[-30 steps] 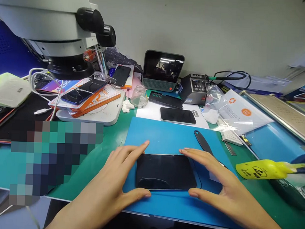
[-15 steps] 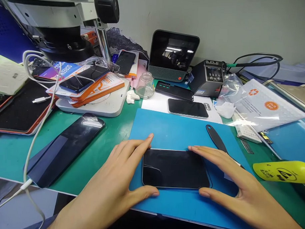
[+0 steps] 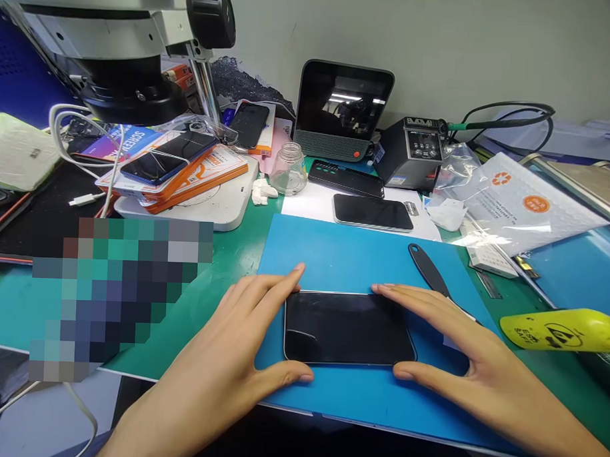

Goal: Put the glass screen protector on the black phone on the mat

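A black phone lies flat, screen up, on a blue mat in front of me. My left hand frames its left end: the index fingertip touches the far left corner and the thumb touches the near left corner. My right hand does the same at the right end, fingers along the far edge and thumb at the near right corner. A black pry tool lies on the mat just beyond my right fingers.
A microscope stands at far left over orange boxes with phones. Behind the mat are another dark phone, a glass jar, a small screen unit and a soldering station. A yellow bottle lies at right.
The view has shifted a little, so everything sits slightly further right in the picture. Both hands stay at the ends of the phone, which remains flat on the mat.
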Demonstrator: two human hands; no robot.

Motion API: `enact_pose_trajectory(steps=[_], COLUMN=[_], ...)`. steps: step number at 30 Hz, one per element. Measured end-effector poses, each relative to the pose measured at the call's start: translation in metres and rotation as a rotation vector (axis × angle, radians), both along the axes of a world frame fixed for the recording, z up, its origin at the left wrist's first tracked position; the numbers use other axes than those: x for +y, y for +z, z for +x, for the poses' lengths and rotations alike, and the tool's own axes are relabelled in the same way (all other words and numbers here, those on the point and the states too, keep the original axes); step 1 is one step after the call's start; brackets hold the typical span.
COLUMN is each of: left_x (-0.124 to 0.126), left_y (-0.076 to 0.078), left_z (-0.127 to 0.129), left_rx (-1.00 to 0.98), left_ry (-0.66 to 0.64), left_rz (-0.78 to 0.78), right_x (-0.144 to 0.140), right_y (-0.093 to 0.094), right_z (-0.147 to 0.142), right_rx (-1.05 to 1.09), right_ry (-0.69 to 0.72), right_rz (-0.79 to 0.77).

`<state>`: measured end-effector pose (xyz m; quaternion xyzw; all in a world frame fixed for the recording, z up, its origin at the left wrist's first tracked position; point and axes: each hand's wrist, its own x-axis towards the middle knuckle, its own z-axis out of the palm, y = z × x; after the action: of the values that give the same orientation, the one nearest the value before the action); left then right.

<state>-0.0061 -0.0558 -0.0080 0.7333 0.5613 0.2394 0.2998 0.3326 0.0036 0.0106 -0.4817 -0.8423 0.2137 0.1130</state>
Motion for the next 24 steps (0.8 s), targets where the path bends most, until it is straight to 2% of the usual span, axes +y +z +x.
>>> enact_pose_trajectory(steps=[14, 20, 24], left_x=[-0.005, -0.005, -0.005], left_y=[0.006, 0.0, -0.005], left_z=[-0.007, -0.007, -0.008], left_rx=[0.076, 0.078, 0.099], left_ry=[-0.048, -0.045, -0.016], left_rz=[0.014, 0.103, 0.086], right_x=[-0.001, -0.006, -0.007], right_y=[0.001, 0.006, 0.01], right_z=[-0.003, -0.007, -0.01], right_rx=[0.028, 0.064, 0.086], right_ry=[-0.017, -0.043, -0.043], right_rz=[-0.02, -0.097, -0.135])
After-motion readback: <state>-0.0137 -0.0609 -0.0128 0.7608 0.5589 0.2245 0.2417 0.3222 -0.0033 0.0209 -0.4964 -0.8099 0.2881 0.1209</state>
